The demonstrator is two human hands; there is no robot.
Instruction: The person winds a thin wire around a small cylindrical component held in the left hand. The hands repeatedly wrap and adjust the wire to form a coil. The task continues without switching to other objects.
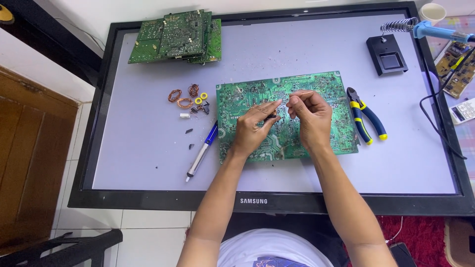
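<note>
**Working a small coil over the green board, both hands mid-panel**

Pinching: left hand (253, 127) has its fingertips closed on a small dark coil part (272, 116) above the large green circuit board (287, 116). Right hand (308, 118) is closed too, thumb and forefinger nipped on a thin wire (303, 93) that runs roughly left-right from its fingertips. Which way the coil itself faces: can't tell, too small and half hidden.

Board lies flat, long axis left-right, slightly skewed, near the middle of the flat screen panel (148, 148) serving as counter.

Room:
- Left of board: desoldering pump (202, 152) just beside its edge, lying diagonally, tip toward the near-left. Beyond it, bare panel out to the bezel.
- Upper left: copper coils and yellow rings (187, 98) near the board corner; stack of green boards (178, 35) well apart at the far edge.
- Right: blue-yellow pliers (365, 117) just beside the board's right edge, handles toward the near side.
- Far right: soldering iron stand (391, 52), iron (440, 31) at the bezel.
- Near edge of panel: open strip, forearms crossing it.
</note>
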